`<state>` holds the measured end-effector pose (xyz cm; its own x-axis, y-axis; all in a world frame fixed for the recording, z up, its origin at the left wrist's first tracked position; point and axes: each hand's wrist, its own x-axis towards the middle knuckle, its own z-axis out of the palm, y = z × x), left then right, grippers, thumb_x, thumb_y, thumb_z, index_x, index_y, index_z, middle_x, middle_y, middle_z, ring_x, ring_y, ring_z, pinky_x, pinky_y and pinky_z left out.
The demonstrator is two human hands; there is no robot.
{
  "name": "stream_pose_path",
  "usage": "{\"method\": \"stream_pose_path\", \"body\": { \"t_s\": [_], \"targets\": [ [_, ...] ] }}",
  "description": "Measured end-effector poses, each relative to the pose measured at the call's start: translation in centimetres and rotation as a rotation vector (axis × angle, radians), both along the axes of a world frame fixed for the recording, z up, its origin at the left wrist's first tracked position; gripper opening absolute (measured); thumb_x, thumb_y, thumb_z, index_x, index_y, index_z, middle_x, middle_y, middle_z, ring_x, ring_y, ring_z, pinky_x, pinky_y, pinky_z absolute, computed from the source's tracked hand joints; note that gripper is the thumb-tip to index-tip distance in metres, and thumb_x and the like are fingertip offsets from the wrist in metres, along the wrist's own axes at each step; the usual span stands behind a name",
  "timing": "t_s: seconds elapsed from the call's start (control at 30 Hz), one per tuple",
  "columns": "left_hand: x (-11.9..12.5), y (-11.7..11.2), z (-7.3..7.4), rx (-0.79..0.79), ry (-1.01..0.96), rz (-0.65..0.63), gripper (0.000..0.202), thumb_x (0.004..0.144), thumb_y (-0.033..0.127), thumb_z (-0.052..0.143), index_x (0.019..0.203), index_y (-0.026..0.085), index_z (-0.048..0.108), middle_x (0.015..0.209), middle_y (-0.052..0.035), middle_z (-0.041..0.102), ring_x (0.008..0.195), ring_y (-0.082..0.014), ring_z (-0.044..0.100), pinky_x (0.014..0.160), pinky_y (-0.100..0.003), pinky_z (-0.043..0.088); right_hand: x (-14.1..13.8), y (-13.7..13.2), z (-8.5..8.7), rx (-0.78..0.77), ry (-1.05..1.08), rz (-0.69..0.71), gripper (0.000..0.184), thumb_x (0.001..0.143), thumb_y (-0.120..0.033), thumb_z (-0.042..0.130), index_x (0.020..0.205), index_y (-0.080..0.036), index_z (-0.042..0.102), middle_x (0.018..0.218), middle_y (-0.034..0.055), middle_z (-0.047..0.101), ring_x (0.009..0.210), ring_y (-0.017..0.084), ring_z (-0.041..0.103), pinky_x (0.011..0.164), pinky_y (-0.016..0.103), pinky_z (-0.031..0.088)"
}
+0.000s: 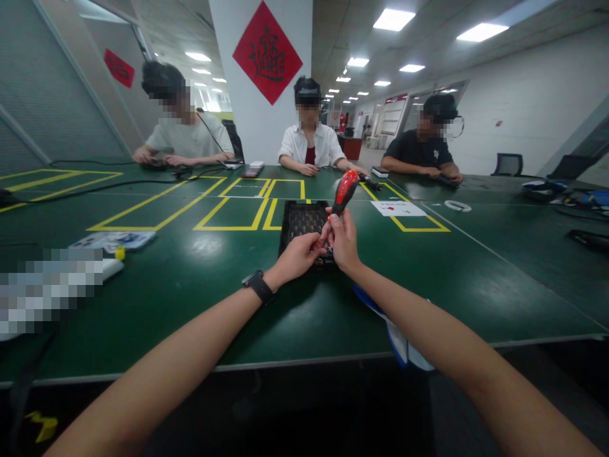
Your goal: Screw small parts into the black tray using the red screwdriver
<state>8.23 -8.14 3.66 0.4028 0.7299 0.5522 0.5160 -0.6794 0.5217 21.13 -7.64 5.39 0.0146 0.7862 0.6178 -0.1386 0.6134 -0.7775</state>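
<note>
My right hand (pixel 343 240) is wrapped round the lower part of a screwdriver with a red and black handle (pixel 344 190), which points up and away from me. My left hand (pixel 299 254), a dark watch on its wrist, pinches at the screwdriver's shaft near the front edge of a black perforated tray (pixel 302 222). Both hands meet over the tray's near right corner. The tip of the tool is hidden behind my fingers.
The green table (pixel 200 292) carries yellow taped rectangles. Three people sit along the far side. A white sheet (pixel 398 208) lies at right, a blue and white object (pixel 404 346) lies under my right forearm, and papers (pixel 112 241) lie at left. Cables run across the far left.
</note>
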Motion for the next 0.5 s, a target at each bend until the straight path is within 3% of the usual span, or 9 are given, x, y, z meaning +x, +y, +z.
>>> {"method": "stream_pose_path", "body": {
  "t_s": [0.2,0.4,0.5],
  "targets": [
    [0.06,-0.31,0.38,-0.086,-0.032,-0.089,0.012,0.084,0.019,0.047,0.082,0.015,0.058,0.079,-0.0025,0.064,0.072,-0.0141,0.057,0.068,-0.025,0.042,0.12,0.55,-0.24,-0.04,-0.014,0.02,0.029,0.087,-0.046,0.042,0.102,-0.021,0.047,0.05,-0.0086,0.048,0.035,0.004,0.034,0.035,0.016,0.024],
    [0.12,-0.1,0.08,-0.032,-0.043,0.022,0.014,0.072,0.024,0.065,0.079,0.016,0.054,0.072,0.0005,0.059,0.064,-0.0122,0.052,0.061,-0.023,0.041,-0.04,0.19,-0.05,0.009,-0.01,-0.009,0.027,0.088,-0.043,0.042,0.1,-0.02,0.048,0.051,-0.0081,0.047,0.038,0.005,0.037,0.04,0.017,0.029],
    [0.03,-0.03,-0.09,-0.02,-0.039,0.052,0.013,0.072,0.022,0.065,0.076,0.016,0.054,0.071,0.0012,0.059,0.064,-0.0119,0.052,0.059,-0.023,0.04,-0.04,0.1,-0.02,0.021,-0.012,-0.011,0.027,0.088,-0.043,0.042,0.101,-0.02,0.048,0.051,-0.0079,0.048,0.039,0.005,0.037,0.041,0.017,0.03]
  ]
}}
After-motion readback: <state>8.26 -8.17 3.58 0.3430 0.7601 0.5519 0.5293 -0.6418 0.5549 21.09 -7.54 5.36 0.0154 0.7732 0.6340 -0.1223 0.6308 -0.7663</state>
